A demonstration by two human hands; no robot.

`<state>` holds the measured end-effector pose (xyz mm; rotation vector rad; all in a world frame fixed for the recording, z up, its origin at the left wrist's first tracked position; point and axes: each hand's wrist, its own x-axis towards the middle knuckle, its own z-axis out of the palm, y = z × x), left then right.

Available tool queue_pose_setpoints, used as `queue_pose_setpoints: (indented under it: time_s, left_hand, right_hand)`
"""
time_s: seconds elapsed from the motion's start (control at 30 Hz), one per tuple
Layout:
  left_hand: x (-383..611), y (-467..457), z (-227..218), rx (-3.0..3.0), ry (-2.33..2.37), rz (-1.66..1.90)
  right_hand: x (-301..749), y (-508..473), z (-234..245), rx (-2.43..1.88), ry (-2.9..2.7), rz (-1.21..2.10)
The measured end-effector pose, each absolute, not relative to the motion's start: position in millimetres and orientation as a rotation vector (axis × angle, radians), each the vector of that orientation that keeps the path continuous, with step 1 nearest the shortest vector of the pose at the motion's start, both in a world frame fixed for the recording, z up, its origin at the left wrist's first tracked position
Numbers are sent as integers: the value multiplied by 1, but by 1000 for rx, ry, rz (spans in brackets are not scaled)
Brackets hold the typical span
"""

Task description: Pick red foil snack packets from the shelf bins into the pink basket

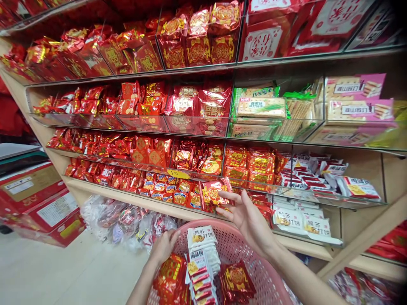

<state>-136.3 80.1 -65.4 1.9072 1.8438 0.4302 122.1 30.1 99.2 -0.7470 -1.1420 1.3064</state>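
Note:
My left hand (164,246) grips the left rim of a pink perforated plastic basket (235,233), fingers curled over its edge. In the basket, a stack of white cracker packets (202,239) stands behind a row of red-and-white snack packets (200,275). Red-and-gold packets (170,275) lie at its left, and a dark red packet stack (237,281) at its right. Above the basket's far side, my right hand (246,216) is open, fingers spread. Its fingertips overlap the right edge of a tilted red-and-gold packet (214,192) by the lower shelf front; whether they touch it is unclear.
Tiered shelves with clear dividers hold red packets (200,101), green-and-clear cracker packs (260,108) and white cracker packets (302,220). A yellow tag (178,173) hangs on a shelf edge. Bagged goods (127,220) lie beneath; red boxes (41,203) stand left on the floor.

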Motion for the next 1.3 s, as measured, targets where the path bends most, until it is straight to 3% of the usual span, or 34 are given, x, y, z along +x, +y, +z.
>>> queue_pose_setpoints:
  time_s: [0.27,0.77,1.3]
  left_hand:
    - [-137,82,-70,1968,1833,468]
    - [-134,83,-67,1982,1836,430]
    - [-135,83,-67,1982,1830,438]
  right_hand:
    - [130,16,68,-811,-947,1394]
    - [180,-46,-32,-1471,-1086,1298]
    - [175,-61,-29,-1540,-1004,1364]
